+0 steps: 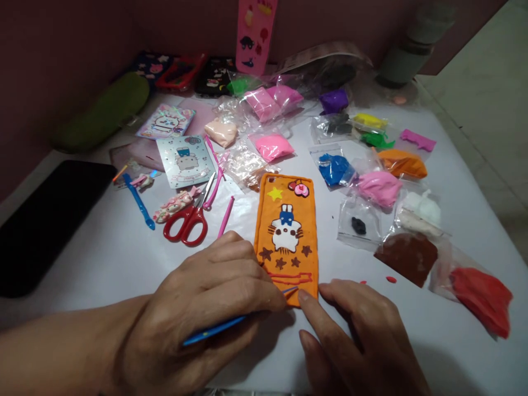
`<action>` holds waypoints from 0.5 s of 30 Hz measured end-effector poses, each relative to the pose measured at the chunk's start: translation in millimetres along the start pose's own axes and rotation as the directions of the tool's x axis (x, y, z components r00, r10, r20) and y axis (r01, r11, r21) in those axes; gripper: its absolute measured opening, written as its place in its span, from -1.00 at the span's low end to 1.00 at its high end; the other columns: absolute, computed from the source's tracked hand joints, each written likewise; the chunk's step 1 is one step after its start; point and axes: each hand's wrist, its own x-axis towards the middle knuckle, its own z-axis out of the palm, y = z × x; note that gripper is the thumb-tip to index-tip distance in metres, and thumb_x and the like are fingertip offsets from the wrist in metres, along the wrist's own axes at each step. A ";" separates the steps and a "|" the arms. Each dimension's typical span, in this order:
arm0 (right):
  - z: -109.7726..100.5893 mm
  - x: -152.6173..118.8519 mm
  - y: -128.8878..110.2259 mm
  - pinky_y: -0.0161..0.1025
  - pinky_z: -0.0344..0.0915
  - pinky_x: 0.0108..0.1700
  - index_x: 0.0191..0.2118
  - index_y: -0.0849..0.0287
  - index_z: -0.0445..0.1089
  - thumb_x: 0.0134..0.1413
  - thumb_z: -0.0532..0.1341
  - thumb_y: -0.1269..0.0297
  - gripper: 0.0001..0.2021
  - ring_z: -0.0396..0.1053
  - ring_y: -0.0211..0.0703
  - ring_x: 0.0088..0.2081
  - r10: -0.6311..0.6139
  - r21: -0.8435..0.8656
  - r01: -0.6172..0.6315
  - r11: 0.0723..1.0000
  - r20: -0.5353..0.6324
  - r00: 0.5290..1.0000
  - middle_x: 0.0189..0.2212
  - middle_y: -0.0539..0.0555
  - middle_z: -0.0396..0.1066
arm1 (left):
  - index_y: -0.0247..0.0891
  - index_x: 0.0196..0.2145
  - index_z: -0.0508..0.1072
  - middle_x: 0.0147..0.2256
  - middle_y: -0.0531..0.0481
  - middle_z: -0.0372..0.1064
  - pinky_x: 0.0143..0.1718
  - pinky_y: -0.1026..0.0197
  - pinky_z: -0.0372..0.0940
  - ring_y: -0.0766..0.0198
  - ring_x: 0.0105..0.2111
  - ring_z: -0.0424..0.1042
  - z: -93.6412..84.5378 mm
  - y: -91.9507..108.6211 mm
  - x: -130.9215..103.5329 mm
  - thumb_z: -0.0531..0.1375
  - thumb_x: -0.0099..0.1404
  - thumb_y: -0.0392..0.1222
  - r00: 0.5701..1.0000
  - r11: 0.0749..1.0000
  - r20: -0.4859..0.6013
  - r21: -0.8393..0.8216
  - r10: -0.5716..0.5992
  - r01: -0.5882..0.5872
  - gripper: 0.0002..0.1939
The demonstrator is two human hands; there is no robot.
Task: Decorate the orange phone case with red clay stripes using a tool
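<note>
An orange clay-covered panel (267, 220) lies on the white table, with a white and blue cat figure (286, 236), a yellow star (275, 193), brown stars and a red ribbon outline (305, 278). My left hand (206, 302) is closed around a thin blue tool (218, 329), whose tip rests over the panel's lower end. Beside it, my right hand (358, 335) touches the panel's lower right part with the index fingertip. The other right fingers are spread, and nothing shows between them.
Red scissors (185, 225), a blue tool (139, 202) and a pink stick (225, 216) lie left. A black phone (53, 214) is at far left. Bags of colored clay, including blue (333, 169) and red (482, 300), cover the back and right. A bottle (412, 49) stands behind.
</note>
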 end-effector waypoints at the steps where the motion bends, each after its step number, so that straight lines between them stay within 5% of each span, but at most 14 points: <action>1: 0.4 0.5 -0.3 0.01 0.29 -0.04 0.02 0.17 0.43 0.35 0.12 0.34 -0.77 0.35 0.05 -0.08 0.001 0.001 -0.001 1.000 0.001 1.000 -0.06 0.18 0.29 | -0.25 -0.15 0.48 -0.33 0.00 0.49 -0.22 0.21 0.30 0.25 -0.32 0.43 0.7 -0.8 -0.8 0.07 0.36 -0.38 1.000 1.000 -0.008 -0.003 0.005 -0.005 -0.79; 15: 0.0 2.7 -2.6 0.01 0.25 -0.01 0.01 0.17 0.43 0.35 0.11 0.34 -0.78 0.34 0.04 -0.08 0.012 0.002 -0.012 1.000 0.005 1.000 -0.06 0.18 0.28 | -0.22 -0.10 0.46 -0.24 -0.02 0.53 -0.19 0.20 0.31 0.23 -0.26 0.45 -0.9 -0.1 -0.1 0.08 0.34 -0.43 0.998 0.999 0.058 -0.006 -0.039 0.039 -0.74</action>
